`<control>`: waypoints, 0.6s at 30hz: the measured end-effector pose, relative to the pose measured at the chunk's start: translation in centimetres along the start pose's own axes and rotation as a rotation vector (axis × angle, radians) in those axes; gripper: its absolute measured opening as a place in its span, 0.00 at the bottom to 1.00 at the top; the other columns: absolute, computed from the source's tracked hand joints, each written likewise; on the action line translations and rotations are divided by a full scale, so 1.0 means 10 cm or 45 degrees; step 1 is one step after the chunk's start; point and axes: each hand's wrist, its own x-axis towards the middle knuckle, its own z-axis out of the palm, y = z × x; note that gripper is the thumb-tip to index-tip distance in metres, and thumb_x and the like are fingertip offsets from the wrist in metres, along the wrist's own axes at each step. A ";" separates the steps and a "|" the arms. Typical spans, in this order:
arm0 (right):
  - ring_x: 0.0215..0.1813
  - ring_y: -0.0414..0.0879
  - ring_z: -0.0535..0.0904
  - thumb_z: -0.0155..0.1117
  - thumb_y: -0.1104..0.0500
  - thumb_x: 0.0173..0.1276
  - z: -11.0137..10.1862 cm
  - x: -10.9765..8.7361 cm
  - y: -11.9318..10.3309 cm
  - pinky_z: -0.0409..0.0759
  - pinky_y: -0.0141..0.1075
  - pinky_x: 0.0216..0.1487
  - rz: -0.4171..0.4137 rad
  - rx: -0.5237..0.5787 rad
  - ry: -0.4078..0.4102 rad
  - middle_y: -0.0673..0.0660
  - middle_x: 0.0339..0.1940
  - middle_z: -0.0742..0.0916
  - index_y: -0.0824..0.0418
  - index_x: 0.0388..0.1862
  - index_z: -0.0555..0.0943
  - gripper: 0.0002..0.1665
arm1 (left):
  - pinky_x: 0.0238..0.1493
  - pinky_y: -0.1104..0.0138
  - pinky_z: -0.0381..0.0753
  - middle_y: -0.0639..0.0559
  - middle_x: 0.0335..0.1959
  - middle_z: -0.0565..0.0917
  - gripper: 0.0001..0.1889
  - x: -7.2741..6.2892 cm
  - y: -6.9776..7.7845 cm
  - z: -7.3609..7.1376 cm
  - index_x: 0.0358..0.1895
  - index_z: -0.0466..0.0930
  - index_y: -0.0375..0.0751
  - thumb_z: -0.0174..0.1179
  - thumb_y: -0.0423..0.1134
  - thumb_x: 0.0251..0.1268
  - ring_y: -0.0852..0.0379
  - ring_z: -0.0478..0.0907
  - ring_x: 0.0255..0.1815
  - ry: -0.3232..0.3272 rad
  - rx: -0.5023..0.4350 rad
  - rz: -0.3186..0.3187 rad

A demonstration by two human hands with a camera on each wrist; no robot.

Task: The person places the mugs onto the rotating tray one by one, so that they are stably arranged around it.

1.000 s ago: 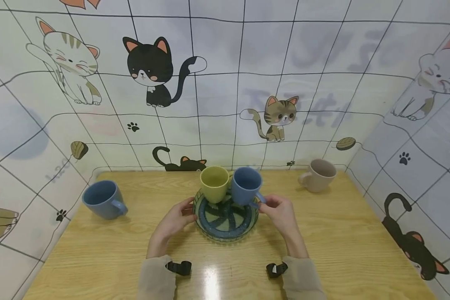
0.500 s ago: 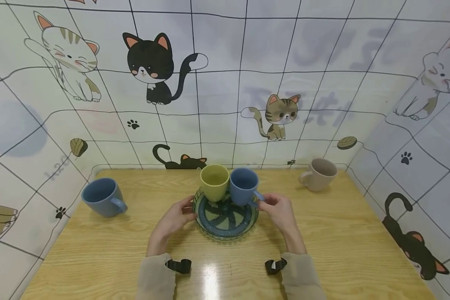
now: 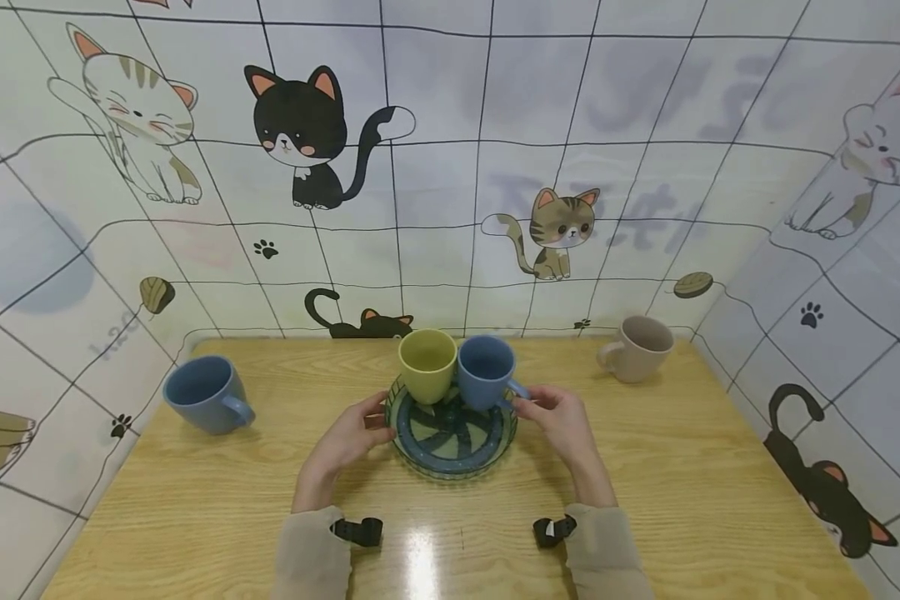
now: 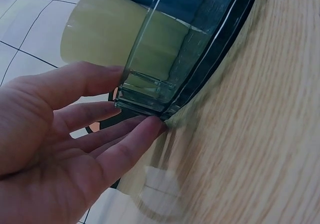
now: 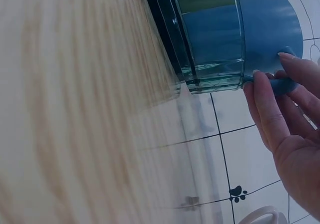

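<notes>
A white wall (image 3: pixel 450 183) printed with dark grid lines and cartoon cats closes off the far side of my view, and a pale wood-grain table (image 3: pixel 720 492) runs up to it, a bright glare on its near part. From my end I see a round glass dish (image 3: pixel 452 473) at the middle of the table, greenish and clear-walled, with a dark blue spoked pattern inside. Two cups stand upright at its far side: a yellow cup (image 3: pixel 428 371) on the left and a blue mug (image 3: pixel 485 375) just beside it on the right. The wrist views show me the lower parts of both through the glass wall.

My left hand (image 3: pixel 350 437) grips the dish's left edge, thumb low on the outside and fingertips at the rim. My right hand (image 3: pixel 562 421) pinches the handle (image 3: pixel 518 389) of the blue mug, close by the dish's right edge; I cannot tell whether the mug bears its full weight on the dish. Well apart on the left sits a second blue mug (image 3: pixel 208 398), handle toward the dish; at the far right, a beige mug (image 3: pixel 641 350) has its handle pointing left.
</notes>
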 end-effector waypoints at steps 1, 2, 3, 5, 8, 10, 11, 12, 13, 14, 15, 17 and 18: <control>0.42 0.53 0.86 0.72 0.55 0.64 0.00 0.00 0.00 0.81 0.46 0.49 -0.002 -0.003 -0.005 0.58 0.39 0.87 0.64 0.46 0.85 0.16 | 0.58 0.52 0.76 0.29 0.64 0.69 0.36 0.00 0.00 0.00 0.75 0.54 0.29 0.59 0.26 0.65 0.34 0.69 0.64 0.002 0.001 -0.004; 0.42 0.53 0.86 0.71 0.55 0.64 0.00 0.01 0.00 0.80 0.46 0.48 -0.001 -0.007 -0.009 0.58 0.39 0.87 0.65 0.47 0.85 0.16 | 0.58 0.51 0.76 0.29 0.65 0.69 0.36 0.00 0.01 0.00 0.75 0.54 0.30 0.60 0.26 0.65 0.34 0.69 0.64 0.007 -0.001 -0.011; 0.42 0.53 0.86 0.71 0.56 0.64 0.00 0.01 -0.01 0.80 0.47 0.49 -0.004 -0.009 -0.010 0.58 0.40 0.87 0.65 0.47 0.85 0.17 | 0.58 0.51 0.75 0.30 0.65 0.69 0.36 -0.01 0.01 0.00 0.75 0.54 0.30 0.60 0.26 0.65 0.34 0.69 0.64 0.007 -0.003 -0.014; 0.42 0.53 0.86 0.71 0.57 0.65 0.00 0.01 -0.01 0.80 0.48 0.49 -0.010 -0.017 -0.010 0.59 0.40 0.87 0.67 0.48 0.84 0.17 | 0.59 0.51 0.75 0.30 0.65 0.69 0.37 -0.01 0.01 0.00 0.75 0.54 0.30 0.60 0.27 0.65 0.34 0.69 0.64 0.008 -0.005 -0.013; 0.42 0.52 0.86 0.70 0.58 0.66 0.01 0.01 -0.02 0.80 0.48 0.48 -0.018 -0.052 -0.007 0.59 0.41 0.86 0.67 0.49 0.84 0.17 | 0.58 0.50 0.75 0.30 0.64 0.70 0.36 0.00 0.01 0.00 0.75 0.54 0.30 0.60 0.27 0.65 0.34 0.69 0.64 0.005 -0.008 -0.005; 0.42 0.51 0.86 0.70 0.58 0.66 0.01 0.00 -0.03 0.80 0.46 0.46 -0.024 -0.078 -0.006 0.59 0.41 0.86 0.67 0.49 0.84 0.17 | 0.58 0.50 0.76 0.29 0.64 0.70 0.36 0.01 0.00 -0.01 0.74 0.54 0.29 0.60 0.26 0.65 0.34 0.69 0.64 -0.002 -0.005 0.005; 0.41 0.51 0.86 0.70 0.58 0.66 0.01 0.00 -0.04 0.80 0.44 0.45 -0.031 -0.096 -0.010 0.59 0.41 0.86 0.67 0.49 0.84 0.16 | 0.57 0.50 0.76 0.29 0.64 0.70 0.36 0.00 0.00 -0.01 0.74 0.54 0.29 0.60 0.26 0.65 0.34 0.69 0.64 -0.004 -0.003 0.008; 0.41 0.50 0.86 0.69 0.58 0.66 0.01 -0.01 -0.04 0.80 0.42 0.44 -0.042 -0.113 -0.014 0.59 0.42 0.86 0.67 0.49 0.84 0.17 | 0.57 0.50 0.76 0.29 0.64 0.70 0.36 0.00 -0.01 -0.01 0.74 0.55 0.29 0.60 0.26 0.65 0.34 0.70 0.64 -0.006 -0.001 0.008; 0.41 0.50 0.86 0.69 0.58 0.66 0.01 -0.01 -0.05 0.80 0.41 0.44 -0.049 -0.124 -0.018 0.59 0.43 0.86 0.67 0.50 0.84 0.17 | 0.57 0.50 0.76 0.29 0.63 0.70 0.36 0.00 -0.01 -0.01 0.74 0.55 0.29 0.60 0.26 0.65 0.34 0.70 0.64 -0.005 0.002 0.008; 0.40 0.50 0.85 0.69 0.58 0.66 0.01 -0.02 -0.06 0.81 0.41 0.44 -0.059 -0.135 -0.022 0.59 0.44 0.86 0.67 0.51 0.83 0.18 | 0.57 0.51 0.76 0.29 0.63 0.70 0.36 0.00 -0.01 -0.01 0.74 0.55 0.30 0.60 0.26 0.65 0.34 0.70 0.64 -0.005 0.004 0.007; 0.40 0.50 0.85 0.69 0.58 0.66 0.00 -0.02 -0.06 0.81 0.40 0.43 -0.065 -0.153 -0.026 0.59 0.45 0.86 0.66 0.52 0.83 0.19 | 0.57 0.51 0.76 0.29 0.63 0.70 0.36 0.00 -0.01 -0.01 0.74 0.55 0.30 0.60 0.25 0.65 0.34 0.70 0.63 -0.002 0.006 0.005; 0.42 0.51 0.84 0.71 0.56 0.65 -0.01 -0.03 -0.08 0.81 0.40 0.42 -0.075 -0.194 -0.038 0.60 0.48 0.85 0.65 0.55 0.82 0.22 | 0.56 0.51 0.77 0.29 0.63 0.70 0.36 0.00 -0.01 -0.01 0.74 0.55 0.30 0.59 0.25 0.64 0.34 0.70 0.63 0.000 0.016 0.007; 0.42 0.51 0.84 0.71 0.55 0.64 -0.02 -0.04 -0.08 0.81 0.40 0.41 -0.075 -0.215 -0.047 0.60 0.50 0.84 0.64 0.57 0.81 0.24 | 0.56 0.51 0.77 0.29 0.63 0.70 0.36 0.00 -0.01 -0.01 0.74 0.54 0.29 0.59 0.25 0.64 0.33 0.70 0.63 -0.001 0.021 0.010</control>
